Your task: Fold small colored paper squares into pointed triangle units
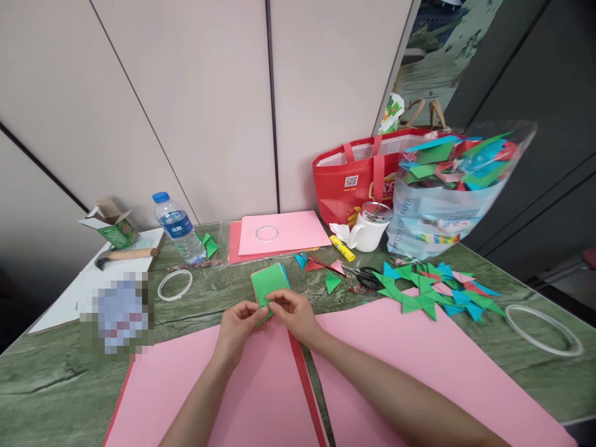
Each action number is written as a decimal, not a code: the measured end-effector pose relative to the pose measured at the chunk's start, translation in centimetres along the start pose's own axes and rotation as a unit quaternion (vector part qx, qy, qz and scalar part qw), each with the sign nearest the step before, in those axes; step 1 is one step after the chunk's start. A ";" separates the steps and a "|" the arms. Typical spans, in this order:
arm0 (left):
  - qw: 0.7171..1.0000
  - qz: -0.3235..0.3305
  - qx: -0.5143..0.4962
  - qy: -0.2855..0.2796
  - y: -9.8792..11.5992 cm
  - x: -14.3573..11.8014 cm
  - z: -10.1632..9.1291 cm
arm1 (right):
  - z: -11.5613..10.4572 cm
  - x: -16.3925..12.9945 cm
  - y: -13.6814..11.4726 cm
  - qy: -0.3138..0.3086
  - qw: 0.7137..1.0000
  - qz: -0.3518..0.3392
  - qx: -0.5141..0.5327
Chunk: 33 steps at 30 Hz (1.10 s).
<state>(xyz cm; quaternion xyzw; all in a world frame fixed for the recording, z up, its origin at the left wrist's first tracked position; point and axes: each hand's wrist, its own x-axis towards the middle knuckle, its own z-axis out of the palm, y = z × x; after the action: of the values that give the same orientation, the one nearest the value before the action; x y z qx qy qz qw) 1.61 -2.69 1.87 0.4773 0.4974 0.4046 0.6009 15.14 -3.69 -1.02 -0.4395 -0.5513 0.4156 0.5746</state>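
My left hand [239,326] and my right hand [295,315] meet at the table's middle, fingertips pinched together on a small piece of green paper [266,316], largely covered by the fingers. Just beyond them lies a stack of small coloured paper sheets [270,279], green on top. Under my forearms are large pink sheets [251,391] with red edges showing, and a second pink sheet [395,354] spreads to the right. Folded green, blue, red and pink paper pieces [419,288] form a ring-like cluster right of my hands.
Behind stand a water bottle [179,226], a white mug [371,228], a red bag [339,180] and a plastic bag of folded paper [442,217]. Scissors [365,276], a yellow glue stick [342,248], white rings [176,285] and a wooden-handled tool [130,254] lie about.
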 end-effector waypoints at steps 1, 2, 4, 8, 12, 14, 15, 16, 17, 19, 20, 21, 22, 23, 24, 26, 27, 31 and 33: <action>1.000 0.002 -0.004 -0.002 0.0 0.0 0.0 | 0.0 0.0 0.1 -0.001 1.000 -0.009 -0.005; 1.000 0.006 -0.008 -0.005 0.0 0.0 0.0 | 0.0 0.0 0.1 -0.004 1.000 -0.018 -0.010; 1.000 0.014 -0.015 -0.007 -0.1 0.1 -0.2 | -0.1 0.0 0.3 -0.010 0.999 -0.032 -0.019; 0.999 0.014 -0.032 -0.015 -0.2 0.2 -0.4 | -0.1 0.0 0.4 -0.002 0.998 -0.040 -0.044; 0.999 0.033 -0.025 -0.013 -0.4 0.3 -0.5 | -0.1 -0.2 0.3 0.004 0.994 -0.059 -0.086; 0.999 0.052 -0.006 -0.009 -0.4 0.4 -0.5 | -0.1 -0.2 0.2 0.007 0.992 -0.074 -0.100; 0.998 0.065 0.013 -0.006 -0.4 0.5 -0.6 | -0.1 -0.2 0.2 0.009 0.991 -0.081 -0.103; 0.996 0.079 0.036 -0.004 -0.4 0.5 -0.7 | -0.1 -0.2 0.1 0.012 0.991 -0.085 -0.104; 0.993 0.098 0.064 0.001 -0.3 0.5 -0.7 | -0.2 -0.2 0.1 0.014 0.991 -0.086 -0.104; 0.984 0.139 0.111 0.012 -0.1 0.5 -0.8 | -0.2 -0.2 -0.1 0.014 0.991 -0.084 -0.103; 0.979 0.160 0.129 0.019 0.0 0.5 -0.8 | -0.3 -0.2 -0.1 0.009 0.991 -0.081 -0.102; 0.973 0.179 0.144 0.026 0.0 0.5 -0.7 | -0.3 -0.2 -0.2 0.004 0.992 -0.077 -0.099; 0.967 0.197 0.157 0.032 0.1 0.5 -0.7 | -0.3 -0.2 -0.2 0.000 0.993 -0.075 -0.094; 0.962 0.214 0.169 0.036 0.0 0.4 -0.7 | -0.3 -0.2 -0.2 -0.001 0.993 -0.072 -0.090; 0.956 0.229 0.179 0.038 0.0 0.4 -0.6 | -0.4 -0.2 -0.2 0.003 0.994 -0.072 -0.086; 0.948 0.250 0.194 0.040 -0.2 0.4 -0.5 | -0.4 -0.2 -0.1 0.016 0.994 -0.074 -0.085; 0.944 0.257 0.201 0.041 -0.3 0.4 -0.5 | -0.4 -0.2 0.0 0.021 0.993 -0.076 -0.085; 0.934 0.275 0.218 0.059 -0.6 0.5 -0.6 | -0.4 -0.1 0.3 0.022 0.994 -0.068 -0.081; 0.935 0.275 0.214 0.063 -0.5 0.6 -0.6 | -0.4 0.0 0.4 0.022 0.996 -0.056 -0.073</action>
<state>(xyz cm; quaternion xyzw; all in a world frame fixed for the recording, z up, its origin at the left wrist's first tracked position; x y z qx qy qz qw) 1.09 -2.14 1.19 0.6861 0.4585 0.4673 0.3172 15.51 -3.65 -1.42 -0.4579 -0.5913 0.3318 0.5750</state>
